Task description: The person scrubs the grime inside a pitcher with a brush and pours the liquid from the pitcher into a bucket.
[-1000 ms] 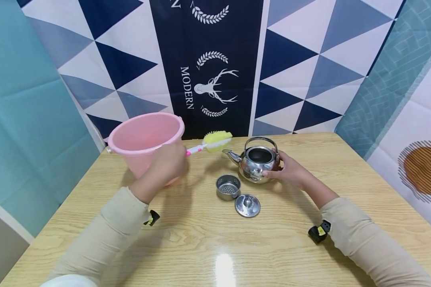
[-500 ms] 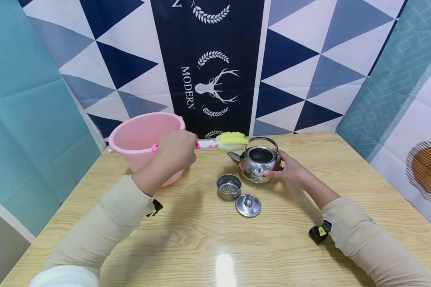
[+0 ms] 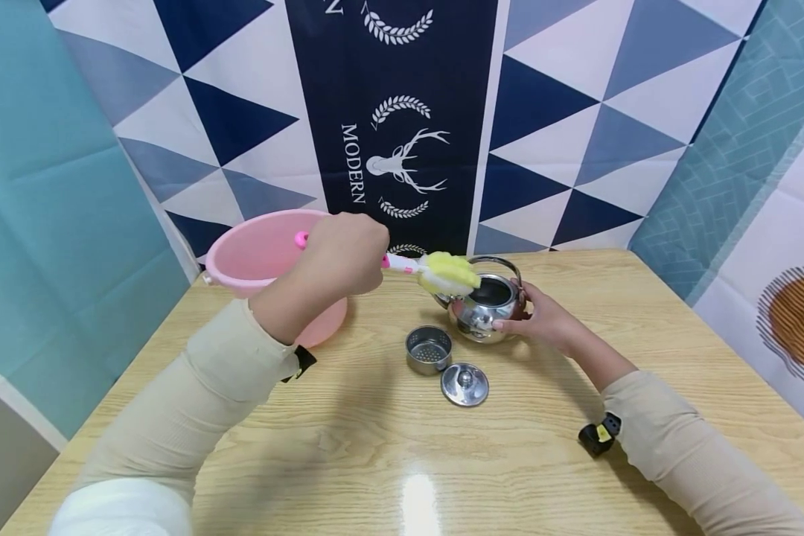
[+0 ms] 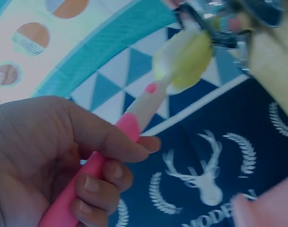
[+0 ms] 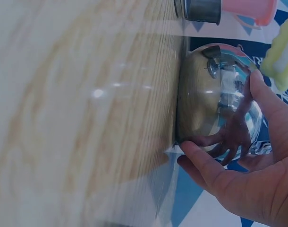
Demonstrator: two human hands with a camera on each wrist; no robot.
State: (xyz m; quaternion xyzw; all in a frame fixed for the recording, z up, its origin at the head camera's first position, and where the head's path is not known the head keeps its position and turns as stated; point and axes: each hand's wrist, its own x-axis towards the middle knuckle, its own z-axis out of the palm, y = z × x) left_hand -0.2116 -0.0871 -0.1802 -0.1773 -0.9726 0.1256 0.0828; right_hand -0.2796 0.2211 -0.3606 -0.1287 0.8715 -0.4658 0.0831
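Left hand (image 3: 350,253) has its fingers wrapped round the pink-and-white handle of a yellow-and-white soft-headed brush (image 3: 440,272). Brush head overlaps the shiny round steel kettle (image 3: 484,321), covering part of spout and opening; contact unclear. Right hand (image 3: 543,318) grasps kettle's side, far fingers mostly hidden in head view. Kettle upright on light wood-grain bench (image 3: 509,454), near perforated steel cup (image 3: 429,365), round steel lid (image 3: 465,385). Pink plastic bucket (image 3: 257,244) partly behind left arm. Left wrist view: kettle blurred, cut off.

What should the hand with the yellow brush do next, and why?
Probably lower the brush into the kettle: the left hand holds it near the open top, the right hand grips the kettle, and the lid lies on the table.
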